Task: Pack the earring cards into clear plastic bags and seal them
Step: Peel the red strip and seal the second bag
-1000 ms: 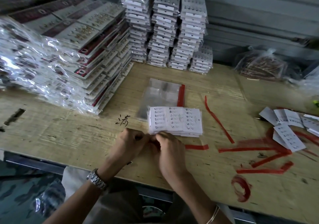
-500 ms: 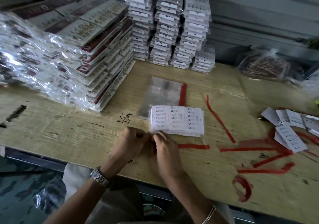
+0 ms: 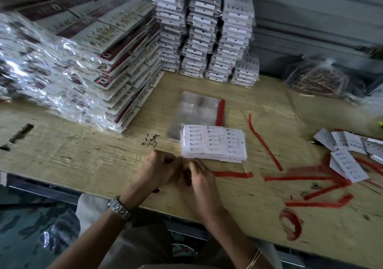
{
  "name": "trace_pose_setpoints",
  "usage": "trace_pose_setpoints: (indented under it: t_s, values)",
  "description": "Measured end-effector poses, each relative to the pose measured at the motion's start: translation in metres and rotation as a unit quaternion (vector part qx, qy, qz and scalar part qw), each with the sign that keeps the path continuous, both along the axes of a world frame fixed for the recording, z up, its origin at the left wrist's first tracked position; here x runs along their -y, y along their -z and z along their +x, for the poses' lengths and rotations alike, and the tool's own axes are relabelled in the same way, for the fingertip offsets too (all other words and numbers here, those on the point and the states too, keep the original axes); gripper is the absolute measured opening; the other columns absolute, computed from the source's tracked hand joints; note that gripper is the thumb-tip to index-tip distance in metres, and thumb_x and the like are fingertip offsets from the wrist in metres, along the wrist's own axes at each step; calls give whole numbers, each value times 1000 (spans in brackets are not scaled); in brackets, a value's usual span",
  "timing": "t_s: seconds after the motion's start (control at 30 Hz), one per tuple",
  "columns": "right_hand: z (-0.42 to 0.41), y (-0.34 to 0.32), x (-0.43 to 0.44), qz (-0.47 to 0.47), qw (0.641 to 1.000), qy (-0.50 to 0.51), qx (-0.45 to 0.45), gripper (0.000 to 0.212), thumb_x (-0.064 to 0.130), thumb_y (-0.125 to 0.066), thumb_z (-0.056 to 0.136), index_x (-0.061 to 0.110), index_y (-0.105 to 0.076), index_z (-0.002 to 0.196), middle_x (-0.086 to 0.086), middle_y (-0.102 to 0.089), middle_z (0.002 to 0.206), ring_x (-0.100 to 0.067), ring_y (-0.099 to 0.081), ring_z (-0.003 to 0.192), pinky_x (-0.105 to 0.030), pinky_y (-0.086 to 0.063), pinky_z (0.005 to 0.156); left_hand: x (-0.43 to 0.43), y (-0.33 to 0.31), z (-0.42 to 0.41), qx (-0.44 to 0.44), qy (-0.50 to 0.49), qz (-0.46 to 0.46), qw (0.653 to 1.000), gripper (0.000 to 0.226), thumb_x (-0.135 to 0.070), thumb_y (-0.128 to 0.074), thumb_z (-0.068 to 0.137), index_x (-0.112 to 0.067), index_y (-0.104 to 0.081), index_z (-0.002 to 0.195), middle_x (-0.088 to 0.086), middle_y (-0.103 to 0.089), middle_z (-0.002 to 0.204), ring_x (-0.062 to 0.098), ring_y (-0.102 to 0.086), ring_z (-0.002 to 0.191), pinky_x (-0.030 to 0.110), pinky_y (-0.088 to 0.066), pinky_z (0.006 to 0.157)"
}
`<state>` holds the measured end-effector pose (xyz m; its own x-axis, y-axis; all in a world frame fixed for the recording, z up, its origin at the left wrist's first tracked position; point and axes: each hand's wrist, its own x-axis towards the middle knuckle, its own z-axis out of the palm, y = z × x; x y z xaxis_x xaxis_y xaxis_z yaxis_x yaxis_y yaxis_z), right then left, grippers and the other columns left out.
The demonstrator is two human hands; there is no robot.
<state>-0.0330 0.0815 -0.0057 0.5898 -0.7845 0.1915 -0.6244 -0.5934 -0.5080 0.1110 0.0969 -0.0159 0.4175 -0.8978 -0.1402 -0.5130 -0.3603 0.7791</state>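
Working knuckle to knuckle, the left hand (image 3: 160, 166) and right hand (image 3: 200, 178) are both curled, fingertips meeting at the near left corner of the clear plastic bag (image 3: 226, 167). Whether they pinch the flap or the end of its red strip (image 3: 232, 174), nobody can tell from here. Over the last second almost nothing has shifted: the hands stay locked on that corner and the strip still lies full length along the flap, so the seal looks not yet made. The earring cards (image 3: 213, 142) sit bagged just beyond the fingers. Further out lie spare bags (image 3: 196, 111), discarded strips (image 3: 310, 178), loose cards (image 3: 348, 165) and finished stacks (image 3: 207, 30).
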Motion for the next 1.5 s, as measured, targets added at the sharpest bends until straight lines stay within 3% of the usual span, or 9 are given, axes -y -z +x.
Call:
trace_pose_setpoints:
  t_s: [0.1, 0.23, 0.47, 0.73, 0.87, 1.07, 1.23, 1.4, 1.5]
  values:
    - [-4, -1, 0, -1, 1000, 0, 24, 24, -13, -72, 74, -1, -68, 95, -14, -68, 97, -28, -68, 89, -39, -57, 77, 0, -1, 0, 0, 9, -6, 1000, 38, -30, -68, 91, -7, -68, 61, -3, -48, 47, 7, -37, 44, 27, -34, 48]
    - [-11, -2, 1, -9, 997, -9, 73, 13, -5, -71, 81, 1, -69, 92, -11, -68, 91, -24, -67, 81, -40, -57, 70, -2, 1, -1, -22, 9, -28, 999, 33, -22, -69, 92, -5, -71, 64, -9, -45, 45, 4, -35, 40, 18, -29, 41]
    - [-27, -1, 5, 10, 988, 13, 156, 7, 4, -72, 86, 6, -65, 86, 3, -62, 80, -2, -54, 67, -8, -43, 62, -1, 6, 1, -42, 10, -21, 999, 30, -24, -69, 92, -8, -73, 67, -2, -53, 51, 8, -40, 46, 26, -32, 48]
    - [-79, 2, 13, 17, 979, 73, 188, 9, 4, -73, 86, 9, -66, 88, 9, -60, 69, 0, -57, 59, -8, -43, 55, -3, 6, 5, -75, 18, -17, 997, 26, -31, -69, 92, -21, -76, 69, 1, -65, 56, 6, -46, 46, 26, -35, 50]
    - [-116, -4, 26, -10, 975, 109, 193, 6, 10, -70, 85, 13, -65, 87, 7, -63, 72, -6, -62, 64, -15, -49, 55, -5, 7, 8, -72, 29, -16, 997, 25, -33, -68, 93, -25, -76, 71, 4, -69, 63, 6, -51, 48, 24, -37, 46]
    - [-165, -10, 48, -30, 964, 178, 194, 7, 7, -69, 87, 13, -67, 91, 11, -65, 75, 1, -64, 69, -3, -43, 56, -4, 7, 8, -73, 34, -15, 997, 27, -33, -66, 94, -32, -75, 68, -13, -60, 50, -2, -46, 40, 13, -33, 40]
    - [-197, -9, 64, -13, 942, 261, 212, 10, 7, -69, 88, 16, -67, 91, 15, -65, 78, 10, -63, 71, 0, -42, 60, -4, 9, 9, -81, 30, -13, 996, 23, -36, -65, 94, -33, -75, 74, 18, -66, 65, 15, -50, 51, 28, -38, 52]
    - [-231, -3, 83, -2, 925, 331, 186, 1, 11, -68, 90, 11, -69, 90, 3, -65, 66, -6, -56, 50, -10, -41, 46, -5, 7, 10, -62, 34, -14, 997, 24, -35, -65, 94, -40, -74, 72, 3, -55, 52, 13, -44, 49, 28, -34, 51]
    - [-249, -6, 94, -45, 913, 365, 174, 3, 6, -71, 87, 5, -71, 91, -5, -68, 74, -5, -57, 57, 1, -42, 60, -5, 4, 8, -48, 32, -12, 998, 24, -35, -65, 94, -39, -73, 71, -8, -52, 48, 7, -41, 45, 25, -32, 47]
